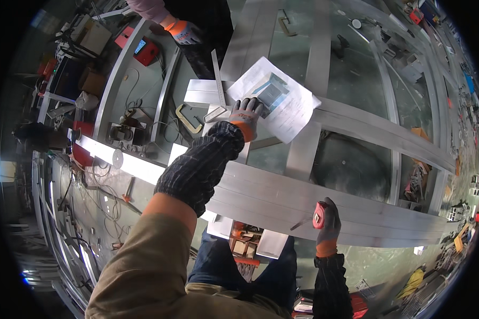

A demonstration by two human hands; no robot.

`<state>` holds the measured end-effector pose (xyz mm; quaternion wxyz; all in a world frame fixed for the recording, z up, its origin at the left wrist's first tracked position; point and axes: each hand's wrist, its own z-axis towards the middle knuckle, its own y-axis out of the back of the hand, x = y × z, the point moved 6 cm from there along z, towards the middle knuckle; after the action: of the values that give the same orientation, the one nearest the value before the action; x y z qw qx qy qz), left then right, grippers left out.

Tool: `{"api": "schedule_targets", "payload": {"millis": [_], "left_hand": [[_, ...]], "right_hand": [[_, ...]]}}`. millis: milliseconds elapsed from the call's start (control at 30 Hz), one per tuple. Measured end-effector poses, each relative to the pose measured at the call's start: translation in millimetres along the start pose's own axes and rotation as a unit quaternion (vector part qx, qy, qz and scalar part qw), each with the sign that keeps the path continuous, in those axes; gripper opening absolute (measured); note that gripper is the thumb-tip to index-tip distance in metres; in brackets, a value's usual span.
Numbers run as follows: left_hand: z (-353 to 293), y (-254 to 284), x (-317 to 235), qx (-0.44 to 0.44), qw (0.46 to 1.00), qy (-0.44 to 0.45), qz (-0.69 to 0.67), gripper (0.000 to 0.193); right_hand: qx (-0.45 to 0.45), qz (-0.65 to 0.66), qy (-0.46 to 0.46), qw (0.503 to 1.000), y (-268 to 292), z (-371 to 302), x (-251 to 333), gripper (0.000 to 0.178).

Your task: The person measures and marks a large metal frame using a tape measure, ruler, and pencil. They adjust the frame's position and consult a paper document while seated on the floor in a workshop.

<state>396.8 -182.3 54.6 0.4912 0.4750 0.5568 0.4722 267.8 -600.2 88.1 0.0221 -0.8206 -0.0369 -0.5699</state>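
My left hand, in a grey and orange glove, reaches forward with its fingers laid over the left edge of a printed paper sheet. The sheet lies across the metal beams and shows a blue-grey picture. Just left of that hand, a metal try square rests by a short silver box profile. My right hand, gloved alike, is closed around a red tape measure above the wide silver beams. A short dark strip, perhaps its blade, points left from the tape measure.
Silver crossbeams form a frame ahead of me. A yellow clamp sits left of the sheet, another clamp farther off. A co-worker's gloved hand is at the far left, near a red machine. Cables trail across the floor.
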Motion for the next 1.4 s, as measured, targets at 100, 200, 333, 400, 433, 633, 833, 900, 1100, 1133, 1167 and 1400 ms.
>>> {"api": "schedule_targets", "payload": {"millis": [100,200,333,400,433,633,833,900,1100,1133,1167,1400], "left_hand": [[19,5,-24,0.067,0.994,0.077,-0.023,0.079],[37,5,-44,0.124,0.969,0.187,-0.100,0.081],[41,15,-68,0.018,0.923,0.301,-0.239,0.080],[26,23,-66,-0.089,0.934,0.246,-0.243,0.078],[17,21,-64,-0.141,0.947,0.200,-0.210,0.077],[-18,-2,-10,-0.029,0.979,0.181,-0.085,0.077],[-3,-1,-35,-0.010,0.971,0.202,-0.127,0.079],[5,-5,-45,0.040,0.964,0.221,-0.142,0.083],[-5,-2,-59,-0.014,0.953,0.228,-0.198,0.080],[-9,-1,-60,-0.034,0.952,0.224,-0.208,0.079],[-14,-3,-60,-0.029,0.953,0.214,-0.212,0.077],[-27,3,-33,0.081,0.951,0.231,-0.190,0.064]], "right_hand": [[-0.025,0.038,-0.017,0.999,-13,18,-10,0.041],[-0.029,-0.094,-0.006,0.995,-22,34,-19,0.043],[-0.033,-0.325,0.196,0.924,-41,42,-17,0.047],[-0.010,-0.321,0.169,0.932,-52,43,-12,0.049],[-0.019,-0.318,0.173,0.932,-51,41,-11,0.048],[-0.011,-0.268,0.167,0.949,-41,43,-24,0.046],[-0.008,-0.341,0.192,0.920,-46,42,-19,0.051],[-0.011,-0.352,0.194,0.916,-44,41,-23,0.052],[0.004,-0.371,0.212,0.904,-44,40,-22,0.051],[0.005,-0.370,0.211,0.905,-45,41,-20,0.051],[0.005,-0.370,0.210,0.905,-47,40,-18,0.050],[0.015,-0.357,0.210,0.910,-49,39,-17,0.049]]}}
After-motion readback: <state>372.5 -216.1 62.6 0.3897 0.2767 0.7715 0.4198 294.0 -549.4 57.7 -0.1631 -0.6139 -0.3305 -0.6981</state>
